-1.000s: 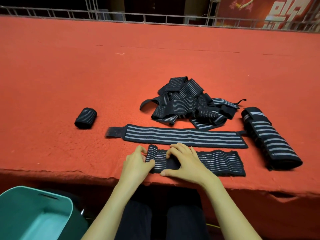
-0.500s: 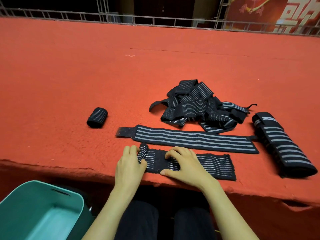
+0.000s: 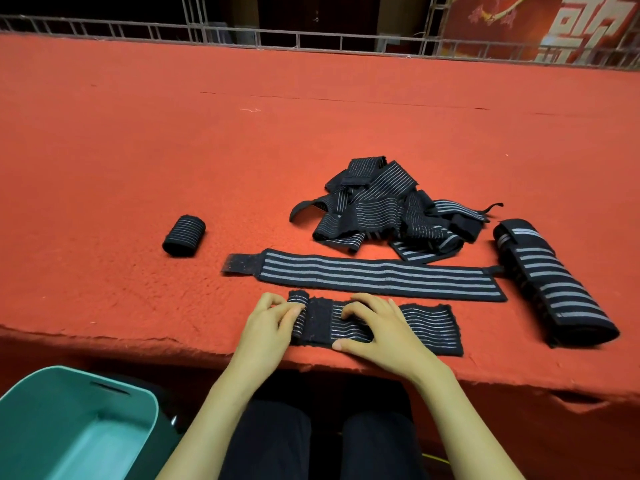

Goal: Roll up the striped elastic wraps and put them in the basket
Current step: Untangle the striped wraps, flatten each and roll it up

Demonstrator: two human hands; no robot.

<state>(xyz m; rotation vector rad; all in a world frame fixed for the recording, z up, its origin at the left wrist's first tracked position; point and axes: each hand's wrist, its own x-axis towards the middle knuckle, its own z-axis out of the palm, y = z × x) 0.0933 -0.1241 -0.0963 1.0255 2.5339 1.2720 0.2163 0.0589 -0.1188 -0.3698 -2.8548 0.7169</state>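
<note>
Pinching the black striped elastic wrap (image 3: 427, 325) at 9 o'clock with our left hand (image 3: 265, 325), right hand (image 3: 379, 329) spread, we may skew it pushing unevenly.

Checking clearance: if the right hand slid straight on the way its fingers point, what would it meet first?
Most likely the long flat wrap lying just beyond the right hand, towards its left half.

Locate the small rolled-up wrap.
In the head view, the small rolled-up wrap lies on the red table, left of the long flat wrap.
</note>
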